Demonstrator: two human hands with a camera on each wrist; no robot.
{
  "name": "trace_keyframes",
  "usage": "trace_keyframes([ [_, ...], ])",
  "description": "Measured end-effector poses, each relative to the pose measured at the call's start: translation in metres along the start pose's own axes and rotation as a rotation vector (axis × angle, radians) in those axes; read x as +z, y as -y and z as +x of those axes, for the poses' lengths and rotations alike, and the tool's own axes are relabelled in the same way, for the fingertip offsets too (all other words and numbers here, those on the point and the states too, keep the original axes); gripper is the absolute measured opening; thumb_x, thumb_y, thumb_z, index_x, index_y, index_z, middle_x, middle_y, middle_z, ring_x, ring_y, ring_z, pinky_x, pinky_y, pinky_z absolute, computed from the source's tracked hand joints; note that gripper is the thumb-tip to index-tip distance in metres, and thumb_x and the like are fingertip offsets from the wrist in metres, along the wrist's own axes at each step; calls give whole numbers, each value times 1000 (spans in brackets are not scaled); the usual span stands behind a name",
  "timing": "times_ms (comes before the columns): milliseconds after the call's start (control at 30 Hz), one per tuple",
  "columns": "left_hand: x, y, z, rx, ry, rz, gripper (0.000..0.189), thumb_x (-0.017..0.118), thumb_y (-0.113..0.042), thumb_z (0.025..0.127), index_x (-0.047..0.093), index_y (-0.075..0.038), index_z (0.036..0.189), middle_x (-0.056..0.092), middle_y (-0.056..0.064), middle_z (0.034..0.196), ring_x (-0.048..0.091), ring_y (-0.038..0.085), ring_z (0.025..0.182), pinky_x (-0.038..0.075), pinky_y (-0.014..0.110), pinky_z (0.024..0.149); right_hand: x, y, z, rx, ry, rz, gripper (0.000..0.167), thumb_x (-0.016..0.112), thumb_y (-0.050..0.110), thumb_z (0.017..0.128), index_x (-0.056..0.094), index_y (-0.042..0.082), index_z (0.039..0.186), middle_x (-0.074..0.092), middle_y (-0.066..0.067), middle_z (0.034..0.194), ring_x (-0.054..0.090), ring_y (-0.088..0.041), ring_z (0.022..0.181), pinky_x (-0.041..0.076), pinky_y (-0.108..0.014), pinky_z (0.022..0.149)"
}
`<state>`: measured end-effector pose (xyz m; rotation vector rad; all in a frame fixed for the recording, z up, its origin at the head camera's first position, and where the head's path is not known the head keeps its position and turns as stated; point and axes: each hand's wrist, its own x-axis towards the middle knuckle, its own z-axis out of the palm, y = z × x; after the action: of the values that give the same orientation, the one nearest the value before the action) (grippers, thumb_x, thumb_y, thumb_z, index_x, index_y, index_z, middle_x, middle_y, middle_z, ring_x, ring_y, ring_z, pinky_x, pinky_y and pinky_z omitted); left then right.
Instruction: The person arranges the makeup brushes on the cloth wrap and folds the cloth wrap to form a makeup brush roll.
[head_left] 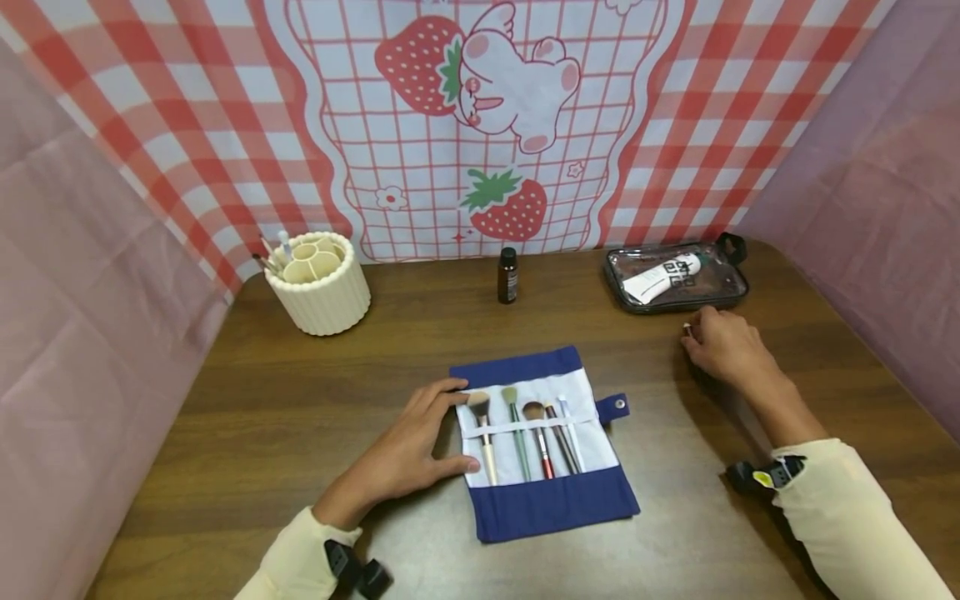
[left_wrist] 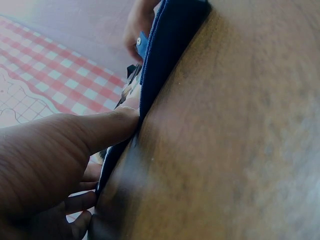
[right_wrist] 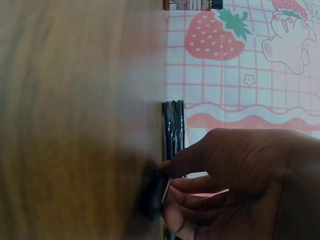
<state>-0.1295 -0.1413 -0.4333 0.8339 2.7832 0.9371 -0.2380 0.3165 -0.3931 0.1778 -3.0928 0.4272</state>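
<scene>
A navy-and-white fabric brush roll (head_left: 557, 510) lies unrolled on the table, several makeup brushes (head_left: 542, 442) tucked under its white band. My left hand (head_left: 408, 437) rests at its left edge, thumb and fingers spread and fairly straight; the left wrist view shows the thumb (left_wrist: 107, 131) on the fabric's edge. My right hand (head_left: 726, 346) is low over the table, fingers bent, just in front of a clear black-edged pouch (head_left: 720, 293) with a white tube (head_left: 660, 282) in it. A tiny pale spot shows at its fingertips; whether they pinch something is unclear.
At the back left stands a cream ribbed holder (head_left: 322, 300) with a few thin sticks in it. A small dark bottle (head_left: 507, 279) stands at the back middle. A checkered strawberry cloth (head_left: 480, 200) hangs behind the wooden table (head_left: 300, 417).
</scene>
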Motion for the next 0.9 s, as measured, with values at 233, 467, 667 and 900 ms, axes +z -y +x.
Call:
trace_keyframes([
  [233,1,0,-1,-2,-1,2,86,80,-52,81,45,-10,148,30,2,159,24,22,146,31,48,114,-4,13,3,-89,-102,58,28,60,13,92,62,-5,113,68,-17,88,64,-40,83,47,-57,70],
  [467,1,1,-1,-4,1,6,86,79,-53,81,45,-11,149,30,2,159,23,21,146,30,47,115,-7,37,9,-236,-273,168,24,63,9,91,64,2,114,68,-8,82,61,-23,73,45,-42,65],
  [667,2,1,0,1,0,7,86,80,-52,81,45,-10,148,30,2,159,24,22,146,30,48,115,-6,58,10,-239,-244,315,28,66,14,96,63,8,123,70,-7,93,62,-19,79,47,-30,66],
  [900,3,3,0,32,-25,17,84,80,-51,81,47,-10,147,33,5,158,26,23,145,31,48,115,-2,81,12,-267,-88,667,31,65,9,98,56,1,126,65,-17,104,70,-25,79,59,-35,65],
])
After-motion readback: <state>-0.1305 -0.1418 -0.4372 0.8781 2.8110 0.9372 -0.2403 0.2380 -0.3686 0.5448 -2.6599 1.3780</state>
